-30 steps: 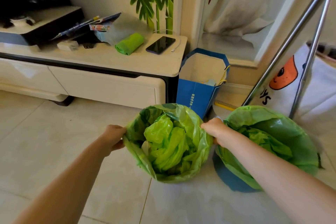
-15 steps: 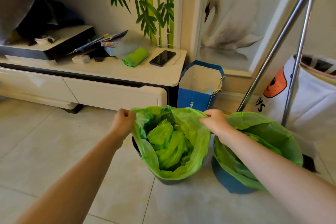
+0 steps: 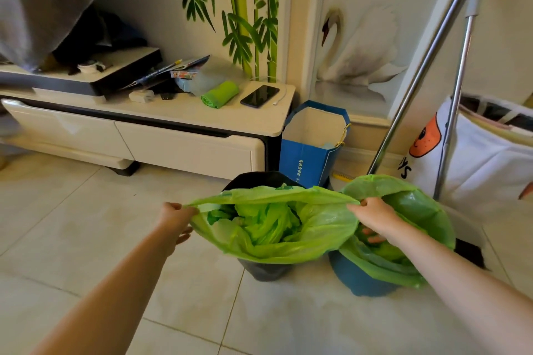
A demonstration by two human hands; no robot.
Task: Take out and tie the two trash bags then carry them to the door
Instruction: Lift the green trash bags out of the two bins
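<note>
I had two green trash bags in front of me. The nearer one, the left trash bag point(image 3: 323, 228), was pulled partly up out of its dark bin point(image 3: 265, 269), its mouth stretched wide between my hands and crumpled green plastic showing inside. My left hand point(image 3: 176, 217) pinched the bag's rim at its left end, and my right hand point(image 3: 375, 215) clenched the rim at the right end, so the bag hung between the two grips with its lower part down in the bin. The right trash bag point(image 3: 418, 210) sat untouched in a blue bin point(image 3: 357, 279), just beside the first and partly behind my right forearm.

I counted two bins on the tiled floor point(image 3: 86, 239) and one blue paper bag point(image 3: 308, 158) standing open behind them, with a column of small printed characters down its front (too small for me to read). Further right stood a white laundry bag point(image 3: 484, 164) with an orange cartoon figure and the letters "YS" legible on its side, and two metal poles point(image 3: 427, 63) crossed in front of it.

On the low cabinet point(image 3: 202, 115) lay one green roll of bags point(image 3: 219, 94), one dark phone point(image 3: 259, 96) with a white cable at its end, one white charger point(image 3: 141, 96) and some pens and papers. Bamboo and a swan were painted on the wall.
</note>
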